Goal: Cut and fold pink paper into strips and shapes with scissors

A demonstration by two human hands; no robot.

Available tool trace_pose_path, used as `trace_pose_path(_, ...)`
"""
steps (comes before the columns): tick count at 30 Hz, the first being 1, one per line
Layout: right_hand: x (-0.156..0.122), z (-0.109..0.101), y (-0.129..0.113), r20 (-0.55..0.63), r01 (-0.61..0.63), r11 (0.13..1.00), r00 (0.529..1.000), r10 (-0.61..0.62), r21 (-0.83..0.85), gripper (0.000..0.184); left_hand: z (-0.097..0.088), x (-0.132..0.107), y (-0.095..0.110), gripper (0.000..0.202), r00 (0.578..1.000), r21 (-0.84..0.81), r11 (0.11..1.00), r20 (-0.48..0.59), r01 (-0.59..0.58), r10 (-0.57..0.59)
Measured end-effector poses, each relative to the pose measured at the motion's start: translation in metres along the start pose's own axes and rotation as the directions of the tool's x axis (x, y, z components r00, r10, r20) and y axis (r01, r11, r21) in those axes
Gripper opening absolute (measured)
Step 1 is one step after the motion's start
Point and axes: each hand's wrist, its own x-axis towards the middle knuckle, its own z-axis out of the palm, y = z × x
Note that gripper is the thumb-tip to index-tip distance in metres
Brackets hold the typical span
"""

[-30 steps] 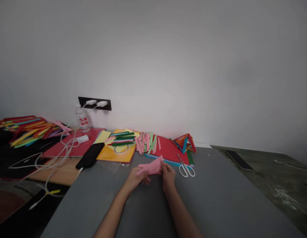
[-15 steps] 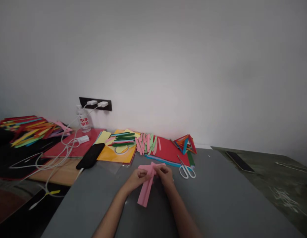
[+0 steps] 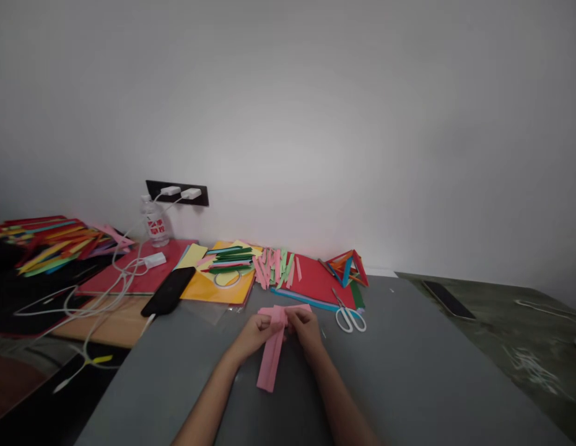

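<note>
Left hand (image 3: pixel 253 336): fingers closed, pinching the folded pink paper (image 3: pixel 269 365). Right hand (image 3: pixel 308 328): thumb and fingers drawn together on the paper's upper part. The paper lies between both hands, one arm extending nearer the wearer. Scissors (image 3: pixel 347 313) rest right of the right hand; paper strips (image 3: pixel 275 266) lie beyond both.

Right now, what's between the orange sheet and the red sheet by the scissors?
Head view: pink and light-green paper strips, some overlapping the red sheet.
</note>
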Motion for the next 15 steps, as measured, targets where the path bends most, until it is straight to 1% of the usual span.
trace_pose_path(2, 0.0, 0.001, 0.001, -0.018, 0.003, 1.0, 1.0, -0.003, -0.003, 0.025, 0.0, 0.0, -0.001, 0.04, 1.0, -0.007, 1.0, 0.001, -0.001, 0.001)
trace_pose_path(5, -0.002, 0.003, 0.003, -0.074, 0.013, 1.0, 0.997, -0.014, -0.017, 0.025, 0.0, 0.001, -0.005, 0.038, 1.0, -0.003, 1.0, 0.005, -0.02, 0.02)
trace_pose_path(10, -0.003, 0.006, 0.005, -0.16, 0.077, 0.996, 0.984, -0.083, -0.042, 0.026, -0.001, 0.004, -0.013, 0.042, 0.999, 0.06, 0.998, -0.025, -0.031, 0.032)
trace_pose_path(12, -0.003, 0.006, 0.006, -0.161, 0.068, 0.997, 0.984, -0.073, -0.034, 0.027, -0.001, 0.004, -0.013, 0.041, 0.998, 0.063, 0.997, -0.041, -0.04, 0.043)
trace_pose_path(15, 0.0, 0.006, 0.006, -0.102, 0.028, 0.999, 0.994, -0.029, -0.016, 0.033, -0.001, 0.004, -0.009, 0.039, 0.998, 0.014, 0.999, -0.025, -0.051, 0.052)
